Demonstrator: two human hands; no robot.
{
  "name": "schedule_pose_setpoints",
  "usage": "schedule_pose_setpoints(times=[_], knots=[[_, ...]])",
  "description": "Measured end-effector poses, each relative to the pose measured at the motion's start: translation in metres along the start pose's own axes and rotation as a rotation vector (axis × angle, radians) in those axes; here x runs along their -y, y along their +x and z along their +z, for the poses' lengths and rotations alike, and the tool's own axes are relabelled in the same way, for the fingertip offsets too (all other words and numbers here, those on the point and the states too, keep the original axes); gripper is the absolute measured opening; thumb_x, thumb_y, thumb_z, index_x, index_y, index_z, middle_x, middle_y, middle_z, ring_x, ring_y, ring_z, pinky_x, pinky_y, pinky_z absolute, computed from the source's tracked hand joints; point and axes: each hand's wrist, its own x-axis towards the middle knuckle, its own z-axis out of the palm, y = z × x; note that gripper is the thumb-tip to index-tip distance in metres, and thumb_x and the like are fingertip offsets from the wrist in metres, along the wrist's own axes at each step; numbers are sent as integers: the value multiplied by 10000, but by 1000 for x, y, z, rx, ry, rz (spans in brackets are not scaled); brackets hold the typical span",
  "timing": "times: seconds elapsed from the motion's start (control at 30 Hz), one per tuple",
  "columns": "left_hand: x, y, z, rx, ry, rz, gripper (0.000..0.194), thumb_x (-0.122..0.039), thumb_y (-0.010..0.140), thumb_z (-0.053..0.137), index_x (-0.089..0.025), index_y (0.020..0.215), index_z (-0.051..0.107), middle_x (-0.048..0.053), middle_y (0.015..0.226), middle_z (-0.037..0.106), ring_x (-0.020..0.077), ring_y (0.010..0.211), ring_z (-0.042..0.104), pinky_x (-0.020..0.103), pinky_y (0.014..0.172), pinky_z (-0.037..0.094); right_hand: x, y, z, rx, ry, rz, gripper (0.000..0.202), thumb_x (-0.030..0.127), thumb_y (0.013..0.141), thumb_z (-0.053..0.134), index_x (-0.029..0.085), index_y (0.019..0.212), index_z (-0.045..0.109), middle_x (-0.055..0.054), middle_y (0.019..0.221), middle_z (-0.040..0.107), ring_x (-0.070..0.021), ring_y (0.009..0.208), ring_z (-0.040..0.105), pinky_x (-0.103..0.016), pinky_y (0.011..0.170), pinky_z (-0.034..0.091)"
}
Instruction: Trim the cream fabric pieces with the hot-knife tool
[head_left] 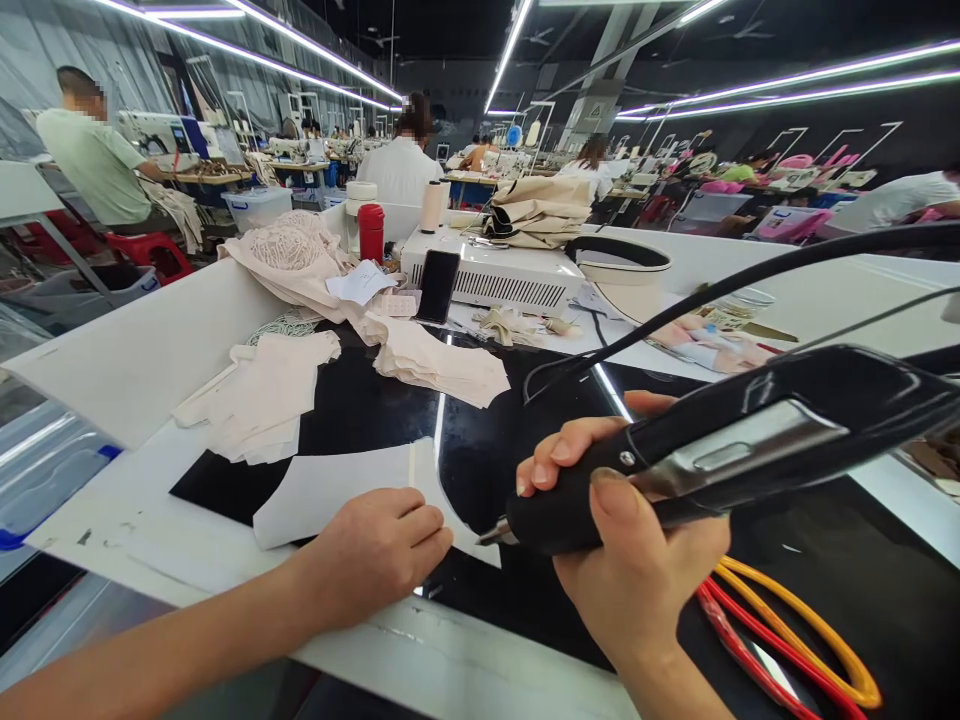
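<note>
Black handheld tool (720, 450): long axis slants, metal tip down-left at white piece's (330, 490) right end. Right hand (637, 550): fingers wrapped round it. Left hand (375, 555): palm down, fingers pressed on piece.

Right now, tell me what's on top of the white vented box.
The white vented box bears a folded beige cloth stack, a peach thread cone and small metal items. The surface beneath the stack is covered.
</note>
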Motion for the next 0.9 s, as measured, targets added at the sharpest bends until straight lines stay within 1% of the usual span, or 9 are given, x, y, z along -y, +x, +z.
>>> schedule_pose_setpoints(times=[0.17, 0.27, 0.37, 0.53, 0.7, 0.9], knots=[[1, 3, 1, -21, -16, -1, 276, 44, 1085, 502, -133, 986, 689, 31, 847, 650, 186, 726, 592, 323, 620, 497, 2, -2, 4, 76, 45, -4, 427, 403, 910, 960, 316, 1241, 705, 44, 822, 729, -173, 580, 694, -304, 489, 612], [-1, 5, -1, -20, -18, 1, 284, 43, 1091, 499, -133, 979, 693, 29, 845, 653, 183, 721, 588, 319, 628, 499, 1, -4, 5, 89, 49, 12, 445, 424, 908, 964, 313, 1243, 693, 46, 834, 725, -163, 586, 695, -292, 493, 614], [-2, 6, -2, -18, -13, 10, 282, 48, 1089, 500, -127, 986, 696, 32, 856, 661, 181, 736, 602, 317, 648, 513, 0, -4, 4, 96, 29, -2, 432, 432, 917, 953, 309, 1236, 688, 43, 837, 720, -163, 586, 694, -293, 496, 613], [-1, 5, 0, 1, 14, 9, 304, 34, 1106, 477, -149, 974, 680, 31, 852, 653, 177, 733, 593, 310, 635, 511, 0, -4, 3, 87, -15, -3, 379, 397, 950, 918, 315, 1236, 683, 39, 848, 735, -175, 582, 704, -319, 509, 634], [1, 1, 1, 11, 12, 11, 252, 21, 1100, 529, -139, 974, 677, 42, 879, 668, 181, 762, 617, 307, 667, 541, 3, -1, -2, 35, -9, -33, 430, 392, 902, 964, 309, 1239, 710, 36, 812, 729, -187, 577, 692, -333, 491, 620], [1, 0, -1, 17, 11, 7, 280, 21, 1105, 492, -146, 996, 688, 45, 884, 682, 183, 758, 612, 307, 657, 549, 4, -3, -7, 33, -22, -31, 421, 400, 889, 975, 313, 1217, 726, 31, 793, 727, -191, 565, 681, -338, 480, 609]])
